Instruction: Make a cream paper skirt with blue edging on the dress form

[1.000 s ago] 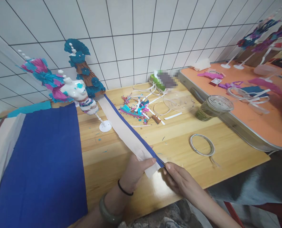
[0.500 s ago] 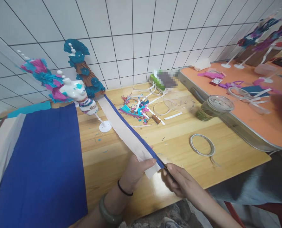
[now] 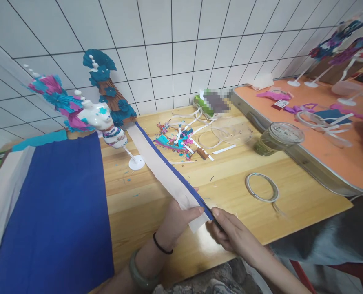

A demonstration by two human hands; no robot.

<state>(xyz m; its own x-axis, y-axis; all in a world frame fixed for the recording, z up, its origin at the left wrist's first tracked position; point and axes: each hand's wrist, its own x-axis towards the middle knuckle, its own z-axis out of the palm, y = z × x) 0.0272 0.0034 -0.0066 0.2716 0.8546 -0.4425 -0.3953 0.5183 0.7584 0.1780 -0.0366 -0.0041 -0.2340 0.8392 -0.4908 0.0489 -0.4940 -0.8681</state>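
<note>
A long white strip of paper [image 3: 157,167] with a blue strip [image 3: 173,170] along its right edge runs diagonally over the wooden table. My left hand [image 3: 178,220] pinches both near their front end, thumb on top. My right hand [image 3: 230,228] is closed around a dark, slim tool, likely scissors [image 3: 218,223], mostly hidden by the fingers. Its blade lies along the blue edge near the end of the strip. A large sheet of blue paper [image 3: 59,204] covers the table's left side.
Two decorated mannequin figures, one white-bodied [image 3: 97,116] and one brown and teal [image 3: 108,90], stand at the back left. Paper scraps [image 3: 181,141] lie mid-table. A tape roll [image 3: 262,188] and a lidded cup [image 3: 276,139] are to the right, beside an orange table [image 3: 328,143].
The view has shifted slightly. Both hands stay at the front end of the strip, and the dark tool appears a little more closed against the blue edge.
</note>
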